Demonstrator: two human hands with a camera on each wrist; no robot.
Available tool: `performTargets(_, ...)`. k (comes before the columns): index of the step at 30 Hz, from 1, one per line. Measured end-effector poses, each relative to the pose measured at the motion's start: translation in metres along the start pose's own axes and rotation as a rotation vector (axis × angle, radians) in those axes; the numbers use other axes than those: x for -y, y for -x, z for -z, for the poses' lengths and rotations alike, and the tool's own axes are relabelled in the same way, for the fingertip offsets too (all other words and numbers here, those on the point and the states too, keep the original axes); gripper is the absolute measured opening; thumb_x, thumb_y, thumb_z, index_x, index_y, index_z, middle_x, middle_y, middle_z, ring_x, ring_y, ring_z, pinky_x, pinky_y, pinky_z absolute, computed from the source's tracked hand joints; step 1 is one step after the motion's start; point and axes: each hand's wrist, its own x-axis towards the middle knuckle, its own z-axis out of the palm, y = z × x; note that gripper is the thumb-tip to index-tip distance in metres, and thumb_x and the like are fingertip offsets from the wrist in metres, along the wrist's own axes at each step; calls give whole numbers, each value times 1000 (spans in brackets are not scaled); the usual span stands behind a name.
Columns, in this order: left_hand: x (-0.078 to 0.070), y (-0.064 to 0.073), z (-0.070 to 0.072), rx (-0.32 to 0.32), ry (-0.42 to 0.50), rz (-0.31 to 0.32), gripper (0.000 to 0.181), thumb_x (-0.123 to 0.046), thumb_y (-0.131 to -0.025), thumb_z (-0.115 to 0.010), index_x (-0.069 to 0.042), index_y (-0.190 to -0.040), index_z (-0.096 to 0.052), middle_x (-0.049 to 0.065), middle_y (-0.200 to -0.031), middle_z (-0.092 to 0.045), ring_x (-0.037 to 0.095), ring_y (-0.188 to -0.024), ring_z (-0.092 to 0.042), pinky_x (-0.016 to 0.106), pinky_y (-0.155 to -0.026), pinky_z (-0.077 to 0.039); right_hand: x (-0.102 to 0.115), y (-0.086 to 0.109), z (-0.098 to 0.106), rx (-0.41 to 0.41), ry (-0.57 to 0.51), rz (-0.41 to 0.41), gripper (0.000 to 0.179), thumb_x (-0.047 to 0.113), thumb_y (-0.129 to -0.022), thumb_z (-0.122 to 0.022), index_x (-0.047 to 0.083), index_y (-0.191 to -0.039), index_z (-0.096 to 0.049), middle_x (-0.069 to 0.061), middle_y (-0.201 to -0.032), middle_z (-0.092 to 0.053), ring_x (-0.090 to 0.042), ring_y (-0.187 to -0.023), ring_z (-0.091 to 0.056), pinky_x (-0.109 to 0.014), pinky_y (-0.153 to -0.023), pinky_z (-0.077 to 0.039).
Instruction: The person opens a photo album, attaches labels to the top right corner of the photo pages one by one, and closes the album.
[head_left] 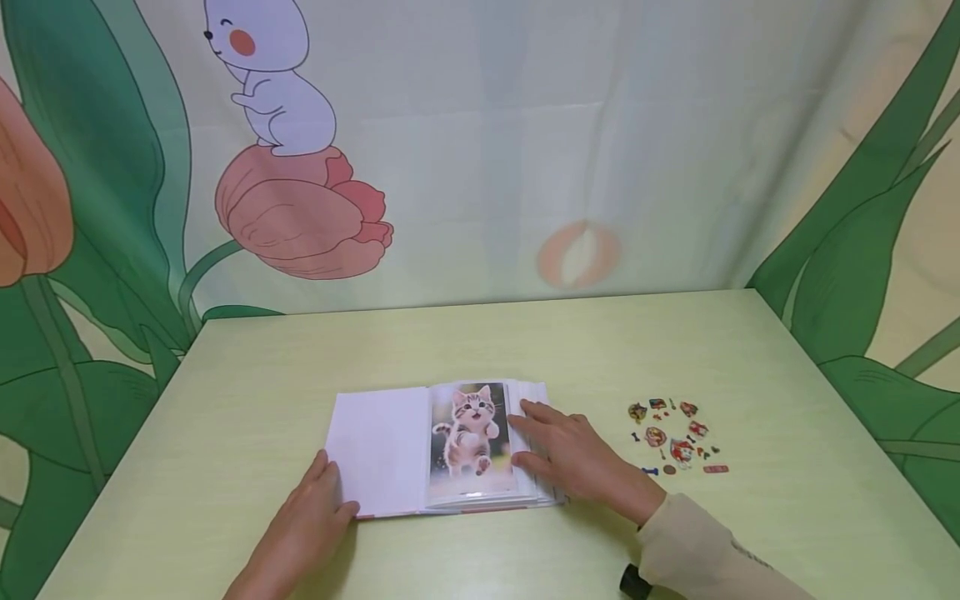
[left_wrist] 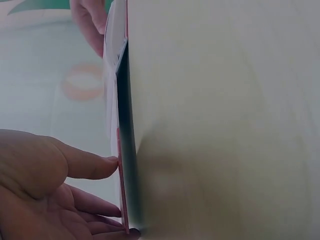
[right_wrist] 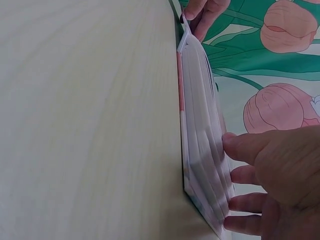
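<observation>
A photo album (head_left: 378, 454) lies spread on the table, with a blank white inside cover on the left. On its right side is a kitten photo (head_left: 471, 433) above a thick stack of pages (right_wrist: 197, 115). My left hand (head_left: 311, 508) holds the cover's lower left corner, thumb on the near edge; in the left wrist view the cover (left_wrist: 122, 185) stands slightly off the table. My right hand (head_left: 570, 454) rests its extended fingers on the right margin of the pages. In the right wrist view the fingertips (right_wrist: 240, 202) touch the top of the stack.
Several small cartoon dog stickers (head_left: 678, 450) lie on the table (head_left: 247, 367), right of the album. A printed curtain (head_left: 465, 167) with tulips and a white animal hangs behind the table's far edge. A black strap (head_left: 635, 582) shows by the right sleeve (head_left: 705, 550).
</observation>
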Motion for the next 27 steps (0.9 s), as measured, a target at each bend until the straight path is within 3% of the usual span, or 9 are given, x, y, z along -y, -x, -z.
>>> performTargets(20,-4,6,-7,-26,-63,-65,56,-11,-100,-64,24,-139,-44,41,-156,-29,54,-146,-28,64,-114,-33,-5,0,0,-1,-10,24,58,39,-102,-66,11,-151,-54,-19,-160,-41,-36,-147,-39,-59,-107,-41)
performTargets(27,-3,8,-8,-53,-103,-99,53,-10,-99,-65,22,-137,-47,42,-152,-35,53,-142,-37,62,-109,-40,-3,1,0,-1,-20,16,58,39,-102,-66,11,-151,-54,-19,-161,-40,-36,-148,-38,-59,-108,-41)
